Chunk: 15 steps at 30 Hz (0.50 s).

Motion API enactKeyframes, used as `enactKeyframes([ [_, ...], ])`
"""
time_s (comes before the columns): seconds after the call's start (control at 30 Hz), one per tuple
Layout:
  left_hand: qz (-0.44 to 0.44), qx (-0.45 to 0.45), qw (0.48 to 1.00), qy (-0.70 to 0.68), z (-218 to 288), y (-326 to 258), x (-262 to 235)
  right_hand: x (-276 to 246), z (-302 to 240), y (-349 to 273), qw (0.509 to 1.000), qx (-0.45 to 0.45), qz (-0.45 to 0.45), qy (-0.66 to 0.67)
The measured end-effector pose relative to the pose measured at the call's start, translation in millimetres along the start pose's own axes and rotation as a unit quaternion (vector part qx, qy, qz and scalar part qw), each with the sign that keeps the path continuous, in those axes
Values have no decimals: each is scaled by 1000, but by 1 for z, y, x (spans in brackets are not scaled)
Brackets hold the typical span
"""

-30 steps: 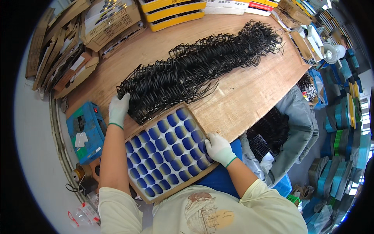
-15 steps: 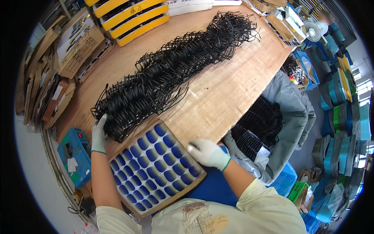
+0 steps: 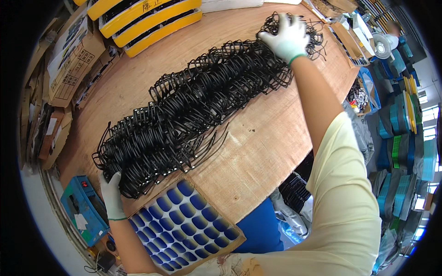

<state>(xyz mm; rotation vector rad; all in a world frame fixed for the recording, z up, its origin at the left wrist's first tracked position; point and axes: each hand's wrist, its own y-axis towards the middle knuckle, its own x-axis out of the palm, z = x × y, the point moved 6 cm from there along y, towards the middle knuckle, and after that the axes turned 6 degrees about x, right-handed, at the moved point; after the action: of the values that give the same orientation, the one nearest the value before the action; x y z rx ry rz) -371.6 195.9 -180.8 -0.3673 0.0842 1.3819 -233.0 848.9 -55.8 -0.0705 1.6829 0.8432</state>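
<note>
Thin black frames (image 3: 184,101), nested close together like stacked eyeglass frames, form a long row slanting across the wooden table. My left hand (image 3: 111,191), in a white glove, rests against the row's near left end, thumb apart from the fingers; some fingertips are hidden by the frames. At the far right end, my gloved right hand (image 3: 289,39) lies on top of the frames with its fingers spread. In front of me, a shallow cardboard tray (image 3: 240,239) holds rows of blue, gradient-tinted, lens-shaped pieces (image 3: 189,228); my left forearm covers its left side.
Yellow trays (image 3: 156,34) are stacked at the back left, near flattened cardboard boxes (image 3: 73,69). A blue case (image 3: 87,207) sits left of the table. Beyond its right edge are a grey bag (image 3: 285,211) with black frames, a fan (image 3: 381,45) and another person (image 3: 392,37).
My right hand has moved from beside the tray to the far end of the row, fingers spreading. My left hand stays at the near end. The whole view has shifted slightly.
</note>
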Motion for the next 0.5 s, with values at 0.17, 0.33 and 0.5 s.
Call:
enactKeyframes([
  [0.17, 25, 4, 999, -25, -5, -3, 0, 87, 45, 20, 963, 38, -267, 9],
  [0.33, 58, 15, 998, -6, -1, -4, 8, 114, 66, 15, 956, 66, -272, 92],
  [0.5, 61, 18, 998, 16, -9, 5, -3, 101, 61, 3, 959, 55, -270, 63],
])
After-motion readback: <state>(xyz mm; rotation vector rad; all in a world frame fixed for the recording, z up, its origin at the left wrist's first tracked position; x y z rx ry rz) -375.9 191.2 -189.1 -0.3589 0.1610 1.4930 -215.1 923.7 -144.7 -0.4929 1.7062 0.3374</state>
